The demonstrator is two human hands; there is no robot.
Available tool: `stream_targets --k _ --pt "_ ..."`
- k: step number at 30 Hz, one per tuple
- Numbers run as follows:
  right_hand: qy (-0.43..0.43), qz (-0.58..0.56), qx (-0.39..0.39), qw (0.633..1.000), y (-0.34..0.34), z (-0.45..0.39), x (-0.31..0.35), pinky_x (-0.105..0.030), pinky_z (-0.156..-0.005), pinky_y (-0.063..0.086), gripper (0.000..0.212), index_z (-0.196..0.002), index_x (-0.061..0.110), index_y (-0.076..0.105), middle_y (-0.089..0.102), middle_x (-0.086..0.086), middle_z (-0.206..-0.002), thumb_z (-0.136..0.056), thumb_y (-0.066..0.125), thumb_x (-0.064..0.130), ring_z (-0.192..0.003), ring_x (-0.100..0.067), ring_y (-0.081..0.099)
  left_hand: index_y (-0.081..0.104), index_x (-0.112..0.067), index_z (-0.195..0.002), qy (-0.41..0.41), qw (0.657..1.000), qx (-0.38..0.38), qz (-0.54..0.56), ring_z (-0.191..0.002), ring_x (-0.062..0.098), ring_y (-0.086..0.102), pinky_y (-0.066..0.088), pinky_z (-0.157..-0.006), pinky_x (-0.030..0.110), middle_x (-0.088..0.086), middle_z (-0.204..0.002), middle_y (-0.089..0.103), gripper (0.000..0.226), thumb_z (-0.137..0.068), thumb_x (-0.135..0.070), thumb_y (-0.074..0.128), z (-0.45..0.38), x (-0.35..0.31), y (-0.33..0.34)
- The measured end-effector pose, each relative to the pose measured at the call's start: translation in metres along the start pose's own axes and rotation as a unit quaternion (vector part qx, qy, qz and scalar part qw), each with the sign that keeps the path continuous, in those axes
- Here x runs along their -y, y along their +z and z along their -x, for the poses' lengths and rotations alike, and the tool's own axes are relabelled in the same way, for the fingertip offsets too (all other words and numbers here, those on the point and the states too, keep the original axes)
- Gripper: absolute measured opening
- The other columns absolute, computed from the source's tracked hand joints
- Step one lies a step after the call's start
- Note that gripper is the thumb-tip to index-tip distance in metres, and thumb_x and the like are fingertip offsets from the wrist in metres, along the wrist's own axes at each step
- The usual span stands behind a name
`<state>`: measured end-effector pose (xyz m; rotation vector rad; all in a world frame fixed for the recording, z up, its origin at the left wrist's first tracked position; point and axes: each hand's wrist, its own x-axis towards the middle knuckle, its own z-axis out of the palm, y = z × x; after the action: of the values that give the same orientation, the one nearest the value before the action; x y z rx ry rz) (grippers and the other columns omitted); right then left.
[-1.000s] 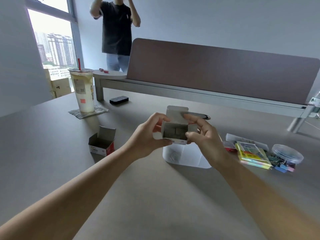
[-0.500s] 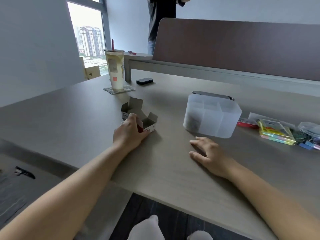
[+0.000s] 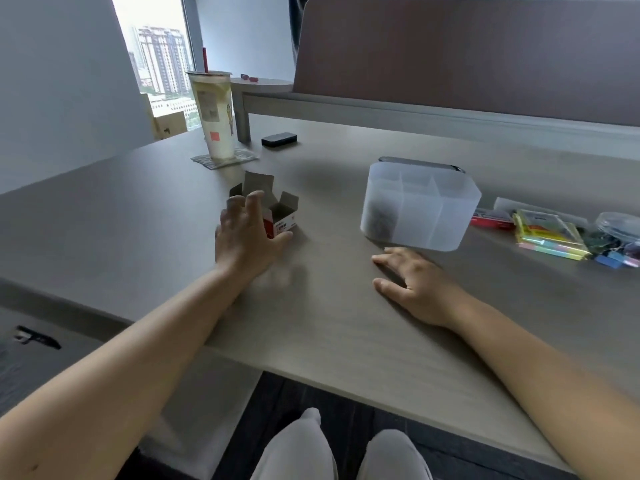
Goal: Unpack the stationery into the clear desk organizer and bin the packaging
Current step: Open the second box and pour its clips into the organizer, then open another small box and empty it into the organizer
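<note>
Since 0.5 s ago, left hand (image 3: 247, 233) has spread its fingers wide over the two opened cartons (image 3: 277, 213) left of frame centre — gripping nothing, flaps up. Right hand (image 3: 414, 284) lies flat, relaxed, just below clear organizer (image 3: 420, 206) — upright, long axis left-right.

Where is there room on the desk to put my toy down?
Bare desk between the left hand and right hand, and between the small boxes and organizer. Crowded right of the organizer, by the sticky notes.
</note>
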<state>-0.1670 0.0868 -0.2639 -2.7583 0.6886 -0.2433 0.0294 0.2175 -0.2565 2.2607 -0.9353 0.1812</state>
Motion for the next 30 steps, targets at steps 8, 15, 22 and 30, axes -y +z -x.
stream_targets --k 8,15,22,30 --pt "0.088 0.007 -0.005 0.996 -0.021 0.043 -0.03 -0.029 -0.102 0.032 0.045 -0.132 0.016 0.041 0.04 -0.006 -0.14 -0.091 0.045 0.033 -0.127 -0.024 0.038 0.042 -0.02 -0.131 0.214 0.953 0.213 -0.036 -0.131 0.021 0.034 0.028 -0.109 0.034 0.002 -0.142 0.038 0.058 -0.08 -0.043 0.059 0.041 -0.059 0.023" --pt "0.175 0.037 -0.088 0.98 -0.043 0.062 -0.086 -0.03 -0.109 0.024 0.046 -0.136 0.013 0.034 0.032 -0.007 -0.145 -0.092 0.043 0.025 -0.134 -0.023 0.03 0.034 -0.026 -0.135 0.279 0.914 0.276 -0.101 -0.136 0.018 0.025 0.018 -0.111 0.031 -0.002 -0.145 0.032 0.062 -0.083 -0.055 0.049 0.038 -0.105 0.066" --pt "0.193 0.123 -0.076 0.971 -0.049 0.005 -0.121 -0.036 -0.116 0.009 0.056 -0.141 0.013 0.019 0.014 -0.008 -0.153 -0.093 0.038 0.034 -0.142 -0.026 0.011 0.026 -0.033 -0.137 0.288 0.908 0.281 -0.119 -0.135 0.014 0.016 0.011 -0.112 0.028 -0.008 -0.142 0.026 0.108 -0.042 -0.081 0.011 0.021 -0.104 0.073" --pt "0.174 0.161 -0.047 0.97 -0.051 -0.025 -0.136 -0.037 -0.116 -0.006 0.062 -0.144 0.012 0.009 0.012 -0.012 -0.154 -0.093 0.033 0.039 -0.144 -0.023 -0.003 0.024 -0.037 -0.135 0.291 0.912 0.273 -0.098 -0.133 0.012 0.013 0.009 -0.112 0.028 -0.009 -0.139 0.024 0.105 -0.041 -0.082 0.013 0.016 -0.101 0.082"
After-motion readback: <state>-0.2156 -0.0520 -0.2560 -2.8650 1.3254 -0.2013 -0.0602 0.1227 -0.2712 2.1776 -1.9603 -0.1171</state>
